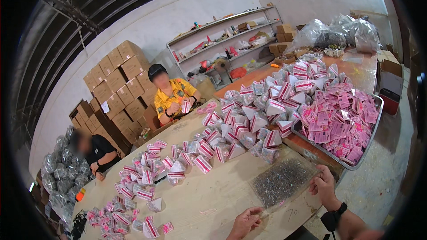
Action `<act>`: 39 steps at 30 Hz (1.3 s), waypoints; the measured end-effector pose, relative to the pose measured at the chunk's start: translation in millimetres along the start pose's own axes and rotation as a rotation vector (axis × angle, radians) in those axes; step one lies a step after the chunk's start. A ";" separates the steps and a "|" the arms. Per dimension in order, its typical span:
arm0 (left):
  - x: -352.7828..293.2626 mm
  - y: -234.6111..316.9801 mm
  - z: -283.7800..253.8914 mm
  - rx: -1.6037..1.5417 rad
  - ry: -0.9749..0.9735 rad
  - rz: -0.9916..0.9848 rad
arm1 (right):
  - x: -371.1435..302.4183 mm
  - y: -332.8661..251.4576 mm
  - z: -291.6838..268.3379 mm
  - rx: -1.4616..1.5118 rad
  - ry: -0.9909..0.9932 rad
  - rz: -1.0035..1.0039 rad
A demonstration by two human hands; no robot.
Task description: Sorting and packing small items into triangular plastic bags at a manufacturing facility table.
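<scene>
A flat, clear plastic tray or bag [284, 182] full of small dark, thin pieces lies at the near right of the table; the kind of the pieces is too small to make out. My right hand [324, 186] grips its right edge, thumb on top. At its near left corner, my left hand [245, 223] has its fingers closed on the edge. Beyond it spreads a large heap of small filled clear packets [249, 124] with pink-and-white cards. On the right, a metal tray [379, 106] holds a pile of loose pink cards [340, 120].
Across the table, a person in a yellow shirt [171, 95] holds a packet. Another person in black [100, 151] sits at the far left. Stacked cartons [118, 80], a cluttered shelf [222, 40] and large clear bags [338, 33] stand behind. More packets [115, 215] lie at the near left.
</scene>
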State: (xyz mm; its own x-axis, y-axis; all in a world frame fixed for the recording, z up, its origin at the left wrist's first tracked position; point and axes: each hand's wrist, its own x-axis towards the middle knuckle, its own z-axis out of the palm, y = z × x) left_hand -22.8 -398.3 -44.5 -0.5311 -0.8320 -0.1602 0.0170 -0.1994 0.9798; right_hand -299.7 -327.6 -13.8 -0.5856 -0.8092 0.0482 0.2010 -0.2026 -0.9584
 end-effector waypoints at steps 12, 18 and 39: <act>-7.0 7.9 4.1 -0.015 -0.015 -0.009 | -3.4 -3.4 1.4 -0.017 -0.021 -0.027; -6.3 8.8 6.2 -0.077 -0.012 -0.003 | -1.6 -1.9 1.2 -0.040 -0.020 -0.028; -17.1 20.6 25.4 -0.263 0.071 -0.015 | -7.7 -4.6 -2.7 0.016 -0.030 -0.030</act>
State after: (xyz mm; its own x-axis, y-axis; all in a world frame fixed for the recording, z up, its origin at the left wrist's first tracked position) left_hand -34.9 -375.0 -18.5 -0.4722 -0.8604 -0.1914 0.2337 -0.3316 0.9140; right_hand -298.3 -318.9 -10.5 -0.5677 -0.8188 0.0855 0.1966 -0.2357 -0.9517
